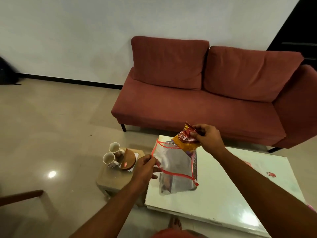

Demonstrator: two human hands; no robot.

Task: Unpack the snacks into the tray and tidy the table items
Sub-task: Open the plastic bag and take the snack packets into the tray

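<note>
Behind everything runs a pale wall and a red sofa [197, 93], with glossy floor tiles to the left. Starting there, a small low stool [113, 177] carries two mugs [111, 154] and a round wooden lid [128, 159]; both mugs look empty from my angle.

Next comes my left hand [145, 169], its grip pinching the red-edged rim of a clear plastic bag [175, 167] and holding the mouth open over the white tabletop [231, 191]. Through the plastic I make out more shapes lower down, too blurred to name, so I judge the bag is not yet emptied.

To the right, my right hand [205, 136] has its grip pressed onto the top corner of an orange snack packet [187, 141], which sits half out of the bag's mouth, its lower end inside.

So I read this as the unpacking step. A patterned edge showing behind the bag may be the tray [194, 162], though I cannot tell. Next I should lift the packet clear of the rim and set it down there, keeping the bag's mouth held wide.
</note>
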